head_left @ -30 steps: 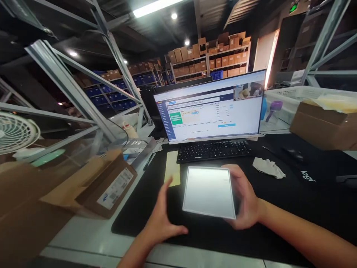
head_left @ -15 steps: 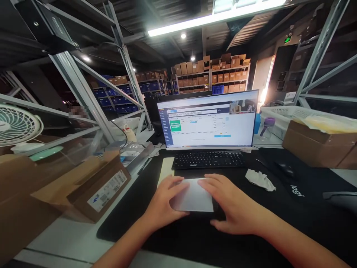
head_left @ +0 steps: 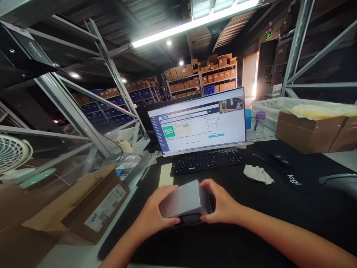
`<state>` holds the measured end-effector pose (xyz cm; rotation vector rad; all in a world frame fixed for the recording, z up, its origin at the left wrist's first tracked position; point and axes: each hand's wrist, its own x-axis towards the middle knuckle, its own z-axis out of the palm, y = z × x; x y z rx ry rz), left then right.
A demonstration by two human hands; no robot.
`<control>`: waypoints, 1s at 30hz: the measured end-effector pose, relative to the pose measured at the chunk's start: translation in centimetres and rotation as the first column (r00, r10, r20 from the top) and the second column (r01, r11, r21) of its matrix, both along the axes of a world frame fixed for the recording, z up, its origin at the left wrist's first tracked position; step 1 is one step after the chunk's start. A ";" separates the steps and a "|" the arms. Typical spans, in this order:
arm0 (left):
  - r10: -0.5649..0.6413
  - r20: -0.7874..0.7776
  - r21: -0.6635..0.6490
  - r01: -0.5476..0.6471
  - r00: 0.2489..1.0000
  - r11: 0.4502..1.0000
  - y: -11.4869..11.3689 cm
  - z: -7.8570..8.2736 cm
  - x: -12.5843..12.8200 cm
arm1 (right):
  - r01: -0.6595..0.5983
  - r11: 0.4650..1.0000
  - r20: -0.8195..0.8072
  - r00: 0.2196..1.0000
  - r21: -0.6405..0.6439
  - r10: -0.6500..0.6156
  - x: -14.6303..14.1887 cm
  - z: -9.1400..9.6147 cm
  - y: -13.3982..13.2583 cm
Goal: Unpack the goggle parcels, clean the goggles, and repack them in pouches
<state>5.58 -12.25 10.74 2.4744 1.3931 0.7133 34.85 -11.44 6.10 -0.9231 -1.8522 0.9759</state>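
A small silver-white box point(head_left: 185, 199) is gripped between my two hands above the black desk mat point(head_left: 228, 242). It is tilted, so its pale top and right side show, with a dark strip along the near lower edge. My left hand point(head_left: 156, 208) is closed around its left end, thumb at the near edge. On the other end, my right hand point(head_left: 223, 204) is closed too, fingers at the far corner and thumb at the near one. Just beyond the box lie a black keyboard point(head_left: 206, 160) and a pale yellow paper strip point(head_left: 166, 175).
A lit monitor point(head_left: 195, 126) stands behind the keyboard. To the right are a crumpled white tissue point(head_left: 258, 174), a black mouse point(head_left: 281, 160) and an opened carton point(head_left: 309, 132). At left sit a labelled cardboard box point(head_left: 95, 212) and a fan point(head_left: 12, 152).
The box has turned from showing a flat pale face to showing its top and side. My right thumb has come onto its near edge. The camera view has tilted and shifted.
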 end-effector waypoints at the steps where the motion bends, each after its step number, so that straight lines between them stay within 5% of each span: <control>1: -0.004 -0.040 0.019 0.004 0.999 1.000 -0.2 0.0 0.2 | 0.018 1.000 -0.040 0.999 -0.026 -0.019 -0.3 -0.2 -0.1; 4: 0.032 -0.144 0.217 0.000 0.989 0.976 -1.3 -1.0 1.8 | 0.013 0.991 -0.164 0.986 -0.135 -0.035 -0.9 -0.5 -0.1; 9: 0.195 -0.211 0.636 -0.017 0.958 0.771 -3.1 -4.7 5.5 | 0.055 0.966 -0.223 0.968 -0.252 -0.114 -1.6 -1.0 -0.2; 15: 0.160 -0.229 0.767 0.077 0.960 0.637 -1.7 -6.7 6.0 | 0.011 0.907 -0.340 0.925 -0.420 -0.169 -1.9 -1.2 0.3; 21: 0.174 -0.194 0.806 0.056 0.966 0.589 -0.5 -6.6 6.4 | -0.143 0.898 -0.389 0.921 -0.417 -0.034 -0.6 -0.4 1.3; 30: 0.107 -0.280 0.746 0.146 0.954 0.650 -0.2 -6.8 6.7 | -0.261 0.787 -0.387 0.922 -0.559 0.031 0.8 -0.9 2.4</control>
